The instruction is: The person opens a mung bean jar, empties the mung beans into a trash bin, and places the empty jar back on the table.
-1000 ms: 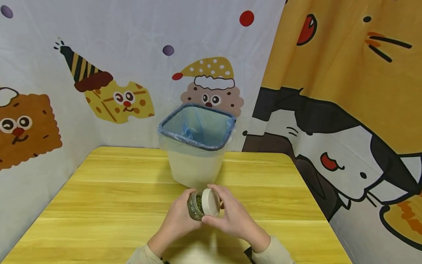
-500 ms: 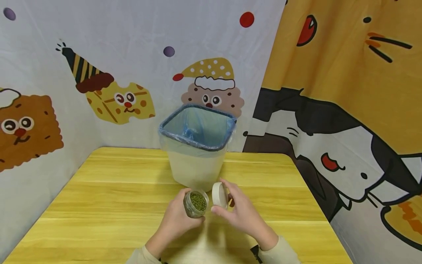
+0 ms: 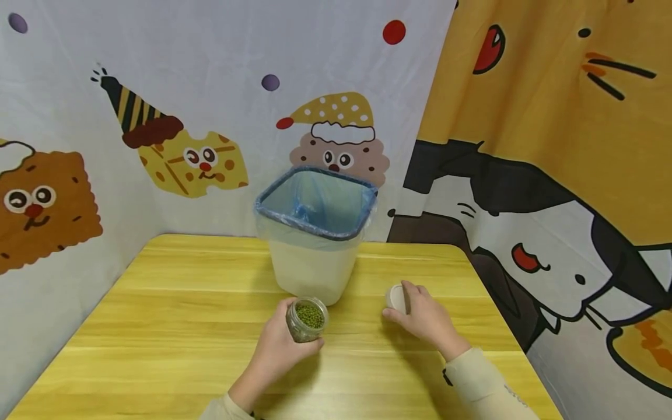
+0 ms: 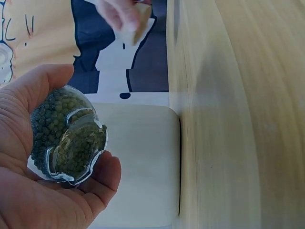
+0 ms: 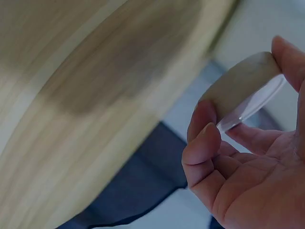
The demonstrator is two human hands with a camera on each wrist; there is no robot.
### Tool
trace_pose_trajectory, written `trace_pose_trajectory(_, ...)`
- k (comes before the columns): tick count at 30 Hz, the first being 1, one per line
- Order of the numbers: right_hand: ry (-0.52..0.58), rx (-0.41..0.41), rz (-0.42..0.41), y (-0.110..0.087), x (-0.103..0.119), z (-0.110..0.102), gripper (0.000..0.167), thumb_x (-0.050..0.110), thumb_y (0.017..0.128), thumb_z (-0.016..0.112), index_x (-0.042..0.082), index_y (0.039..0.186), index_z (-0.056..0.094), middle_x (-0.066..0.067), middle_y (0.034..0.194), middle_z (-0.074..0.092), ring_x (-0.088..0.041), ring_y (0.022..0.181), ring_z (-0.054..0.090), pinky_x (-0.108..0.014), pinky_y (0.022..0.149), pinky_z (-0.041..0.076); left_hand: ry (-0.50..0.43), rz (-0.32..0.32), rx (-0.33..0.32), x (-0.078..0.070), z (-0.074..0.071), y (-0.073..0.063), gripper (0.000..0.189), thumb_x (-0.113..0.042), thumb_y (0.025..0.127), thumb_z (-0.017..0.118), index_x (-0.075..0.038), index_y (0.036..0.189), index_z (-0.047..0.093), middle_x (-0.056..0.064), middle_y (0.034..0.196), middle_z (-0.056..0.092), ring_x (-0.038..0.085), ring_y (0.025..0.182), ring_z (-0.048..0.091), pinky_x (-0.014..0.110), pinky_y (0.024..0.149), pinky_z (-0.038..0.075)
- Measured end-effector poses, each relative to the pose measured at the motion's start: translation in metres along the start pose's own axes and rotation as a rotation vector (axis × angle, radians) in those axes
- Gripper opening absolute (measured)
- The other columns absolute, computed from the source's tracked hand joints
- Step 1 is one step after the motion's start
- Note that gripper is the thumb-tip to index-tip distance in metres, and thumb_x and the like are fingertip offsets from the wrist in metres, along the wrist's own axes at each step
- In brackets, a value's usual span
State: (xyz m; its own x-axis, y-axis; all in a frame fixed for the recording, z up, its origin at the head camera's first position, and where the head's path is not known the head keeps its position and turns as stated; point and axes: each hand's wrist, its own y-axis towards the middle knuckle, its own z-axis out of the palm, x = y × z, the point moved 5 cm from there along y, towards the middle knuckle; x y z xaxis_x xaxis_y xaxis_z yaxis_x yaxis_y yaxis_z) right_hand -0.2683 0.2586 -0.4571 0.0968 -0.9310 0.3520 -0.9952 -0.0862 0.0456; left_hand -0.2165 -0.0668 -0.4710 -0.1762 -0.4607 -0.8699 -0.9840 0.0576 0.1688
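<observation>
My left hand (image 3: 277,344) grips a small glass jar (image 3: 303,333) filled with green beans (image 3: 310,315); its mouth is uncovered and faces up toward the head camera. In the left wrist view the fingers and thumb wrap the jar (image 4: 71,138), whose clear base shows the beans. To the right, my right hand (image 3: 426,318) pinches a pale round lid (image 3: 397,298) by its edge, apart from the jar. The right wrist view shows the lid (image 5: 243,88) between thumb and fingers, with a clear rim on its underside.
A whitish bin (image 3: 313,265) lined with a blue bag (image 3: 299,223) stands on the yellow wooden table (image 3: 199,326), just beyond the jar. Cartoon-printed cloths (image 3: 210,58) hang behind and to the right of the table.
The lid has come off the jar, and my right hand has carried it away to the right. My left hand has shifted slightly left, turning the jar's mouth upward.
</observation>
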Motion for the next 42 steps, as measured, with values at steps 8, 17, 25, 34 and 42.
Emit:
trace_pose_trajectory(8, -0.085, 0.1, 0.06, 0.018, -0.026, 0.01, 0.1, 0.06, 0.088, 0.081, -0.003, 0.156, 0.046, -0.031, 0.137, 0.06, -0.032, 0.095, 0.064, -0.052, 0.077, 0.057, -0.012, -0.001, 0.01, 0.001, -0.001, -0.003, 0.096, -0.031, 0.069, 0.102, -0.004, 0.145, 0.049, 0.014, 0.134, 0.068, 0.031, 0.122, 0.068, 0.053, 0.101, 0.059)
trace_pose_trajectory(17, -0.16, 0.156, 0.067, 0.024, -0.028, 0.021, 0.095, 0.063, 0.086, 0.082, -0.003, 0.149, 0.053, -0.023, 0.121, 0.065, -0.029, 0.091, 0.063, -0.051, 0.076, 0.057, -0.028, -0.014, -0.008, 0.001, -0.002, -0.003, 0.097, -0.028, 0.071, 0.101, -0.002, 0.148, 0.047, 0.016, 0.135, 0.067, 0.032, 0.123, 0.067, 0.053, 0.102, 0.058)
trace_pose_trajectory(25, -0.174, 0.164, 0.062, 0.023, -0.028, 0.025, 0.094, 0.062, 0.086, 0.083, -0.003, 0.148, 0.054, -0.023, 0.124, 0.064, -0.031, 0.097, 0.064, -0.055, 0.082, 0.058, -0.027, 0.017, -0.021, -0.001, -0.005, -0.003, 0.095, -0.032, 0.07, 0.101, -0.004, 0.146, 0.052, 0.011, 0.134, 0.068, 0.028, 0.121, 0.067, 0.05, 0.101, 0.058)
trace_pose_trajectory(34, -0.15, 0.152, 0.073, 0.018, -0.026, 0.018, 0.101, 0.065, 0.085, 0.081, -0.003, 0.153, 0.05, -0.028, 0.138, 0.06, -0.036, 0.106, 0.066, -0.06, 0.088, 0.058, -0.016, 0.034, -0.032, 0.0, -0.007, -0.003, 0.091, -0.033, 0.067, 0.102, -0.008, 0.142, 0.058, 0.007, 0.131, 0.069, 0.025, 0.12, 0.066, 0.049, 0.102, 0.056)
trace_pose_trajectory(42, -0.157, 0.067, 0.009, 0.007, -0.006, -0.001, 0.085, 0.055, 0.096, 0.075, -0.003, 0.152, 0.051, -0.033, 0.147, 0.057, -0.048, 0.123, 0.065, -0.065, 0.094, 0.058, -0.03, 0.012, -0.05, 0.002, -0.013, -0.006, 0.095, -0.039, 0.066, 0.103, -0.006, 0.144, 0.059, 0.008, 0.133, 0.07, 0.025, 0.121, 0.067, 0.048, 0.104, 0.056)
